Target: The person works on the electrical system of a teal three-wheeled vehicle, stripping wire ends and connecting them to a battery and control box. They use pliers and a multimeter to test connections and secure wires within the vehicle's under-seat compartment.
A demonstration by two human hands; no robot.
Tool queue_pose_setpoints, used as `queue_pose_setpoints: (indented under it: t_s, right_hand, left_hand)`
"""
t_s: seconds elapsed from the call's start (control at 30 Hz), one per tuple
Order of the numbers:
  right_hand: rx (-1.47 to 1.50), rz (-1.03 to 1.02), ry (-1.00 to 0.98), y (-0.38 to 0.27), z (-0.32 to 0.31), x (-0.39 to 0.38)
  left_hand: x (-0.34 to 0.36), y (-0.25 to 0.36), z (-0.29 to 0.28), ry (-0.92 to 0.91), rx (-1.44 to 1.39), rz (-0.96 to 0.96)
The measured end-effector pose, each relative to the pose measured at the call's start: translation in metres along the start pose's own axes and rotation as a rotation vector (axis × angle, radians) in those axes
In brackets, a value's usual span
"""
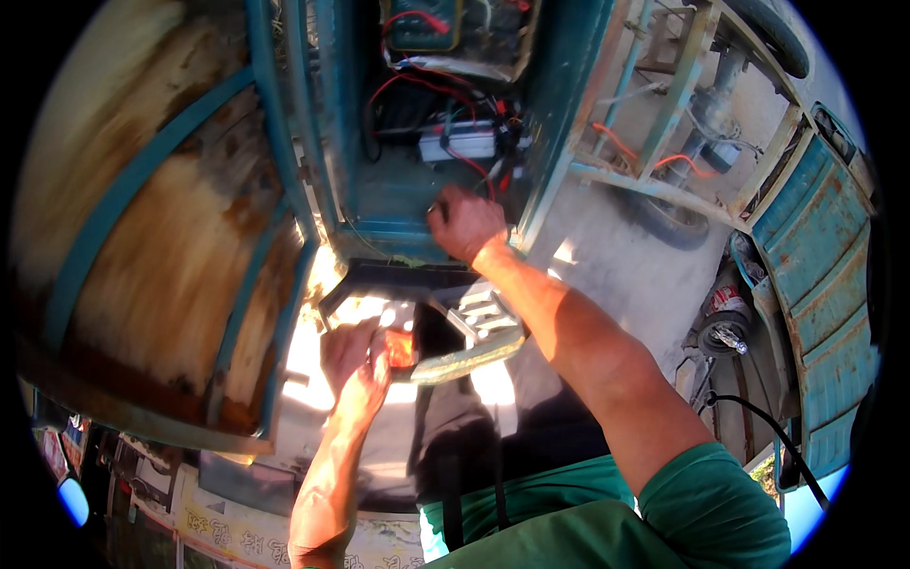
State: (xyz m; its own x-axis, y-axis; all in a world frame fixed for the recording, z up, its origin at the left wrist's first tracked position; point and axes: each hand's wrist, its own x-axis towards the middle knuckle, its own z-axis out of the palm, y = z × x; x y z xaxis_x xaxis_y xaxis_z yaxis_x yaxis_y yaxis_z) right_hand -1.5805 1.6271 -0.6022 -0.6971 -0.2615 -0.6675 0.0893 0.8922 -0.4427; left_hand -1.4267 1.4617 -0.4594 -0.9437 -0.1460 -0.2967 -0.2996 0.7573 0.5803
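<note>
Compartment (pixel 393 194), teal metal, open toward the person. On its floor, nearer the right edge than the left: one silver metal box (pixel 460 142), with red and black wires (pixel 422 81) about it. At the far edge: one battery-like block (pixel 422 27). Right hand (pixel 469 226) — over the near edge, right of its middle, fingers curled; whether they grip anything cannot be told. Below that edge: one black tray-like piece (pixel 444 332) (rim pale and rough), bearing silvery bars (pixel 488 313) at its right end. Left hand (pixel 353 358) — at its left end, beside an orange-red item (pixel 400 348); fingers partly bent and blurred, grip uncertain.
</note>
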Motion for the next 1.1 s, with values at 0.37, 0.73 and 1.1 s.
queue_pose_setpoints:
  t_s: [0.37, 0.73, 1.1]
  right_hand:
    - [0.013, -0.006, 0.024, 0.001, 0.005, 0.001]
    - [-0.015, -0.042, 0.060, 0.000, 0.006, 0.000]
    - [-0.012, -0.022, 0.045, 0.001, 0.007, 0.001]
  left_hand:
    - [0.004, -0.002, 0.020, -0.137, 0.077, -0.321]
    - [0.005, -0.004, 0.023, -0.113, 0.100, -0.318]
    - [0.004, -0.003, 0.024, -0.105, 0.145, -0.287]
